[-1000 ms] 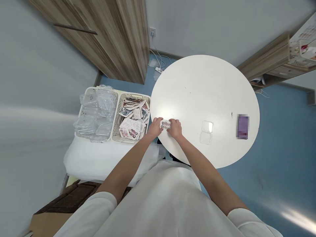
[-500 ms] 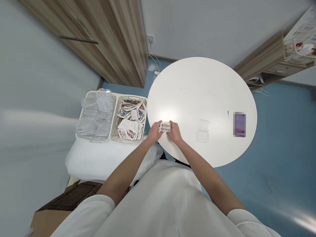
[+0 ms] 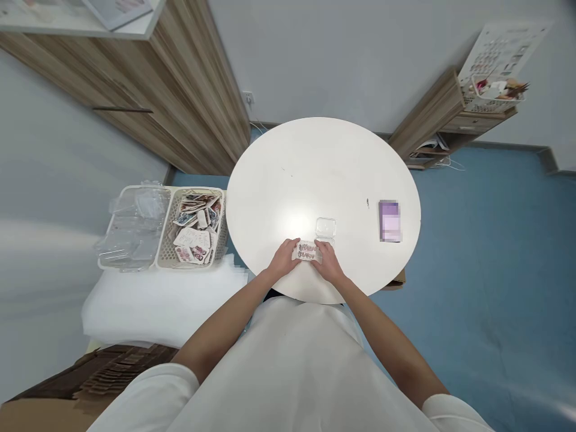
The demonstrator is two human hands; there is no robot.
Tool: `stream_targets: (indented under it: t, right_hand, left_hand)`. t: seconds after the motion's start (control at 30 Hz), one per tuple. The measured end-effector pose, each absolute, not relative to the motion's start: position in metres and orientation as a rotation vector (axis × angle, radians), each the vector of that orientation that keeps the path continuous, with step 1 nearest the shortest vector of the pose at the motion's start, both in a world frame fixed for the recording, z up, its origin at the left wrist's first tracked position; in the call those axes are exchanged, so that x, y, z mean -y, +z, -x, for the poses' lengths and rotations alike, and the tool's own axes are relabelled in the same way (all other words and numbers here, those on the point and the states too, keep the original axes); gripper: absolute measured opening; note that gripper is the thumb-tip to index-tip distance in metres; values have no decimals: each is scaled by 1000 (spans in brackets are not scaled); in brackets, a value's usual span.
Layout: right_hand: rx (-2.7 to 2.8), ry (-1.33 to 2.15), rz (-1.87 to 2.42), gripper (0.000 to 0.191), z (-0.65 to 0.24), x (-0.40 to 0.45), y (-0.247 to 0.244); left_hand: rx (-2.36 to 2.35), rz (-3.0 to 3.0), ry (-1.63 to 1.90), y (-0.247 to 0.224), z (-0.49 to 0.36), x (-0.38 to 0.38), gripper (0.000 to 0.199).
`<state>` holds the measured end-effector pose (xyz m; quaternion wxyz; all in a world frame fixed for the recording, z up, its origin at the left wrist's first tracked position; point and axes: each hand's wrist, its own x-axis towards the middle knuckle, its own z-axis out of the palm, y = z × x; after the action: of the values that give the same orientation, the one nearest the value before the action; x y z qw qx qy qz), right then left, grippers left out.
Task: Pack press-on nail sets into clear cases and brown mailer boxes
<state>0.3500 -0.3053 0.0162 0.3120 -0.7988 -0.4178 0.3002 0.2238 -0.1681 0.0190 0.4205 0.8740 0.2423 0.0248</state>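
Between my two hands, above the near edge of the round white table (image 3: 279, 162), is a small white card (image 3: 307, 251) with two rows of pinkish-brown shapes. My left hand (image 3: 284, 258) is closed on the card's left end. At its right end my right hand (image 3: 327, 260) grips it with thumb and fingers. Just beyond the right hand lies an opened clear plastic box (image 3: 326, 227), flat on the table; the hand and card cover part of its near half.
Left of the table stand a basket of clear plastic boxes (image 3: 135, 231) and a basket of printed cards (image 3: 167, 246). A purple, partly blurred object (image 3: 389, 221) lies on the table's right side. White sheeting (image 3: 157, 300) is stacked below the baskets. Wooden cabinets flank the back wall.
The view has shifted, with the table appearing further left. Both hands have carried the card rightward, close to the clear box, whose near half is now partly covered.
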Motion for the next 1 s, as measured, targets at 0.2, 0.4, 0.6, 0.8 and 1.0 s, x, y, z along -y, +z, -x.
stream_targets:
  t: [0.2, 0.4, 0.6, 0.8, 1.0]
  right_hand:
    - [1202, 707, 2181, 60, -399, 341, 12]
    - [1241, 804, 2132, 60, -416, 341, -2]
    - [1281, 820, 2160, 60, -418, 337, -8]
    - [1275, 801, 2135, 60, -417, 339, -12]
    - [1086, 835, 2134, 72, -402, 344, -10]
  left_hand:
    - [-650, -2365, -21, 18, -269, 198, 61]
    - [-770, -2416, -146, 14, -282, 205, 62]
    - [-775, -2375, -222, 6, -282, 204, 60]
    - [-675, -2304, -180, 3, -278, 202, 61]
    - [-749, -2060, -91, 3, -270, 206, 70]
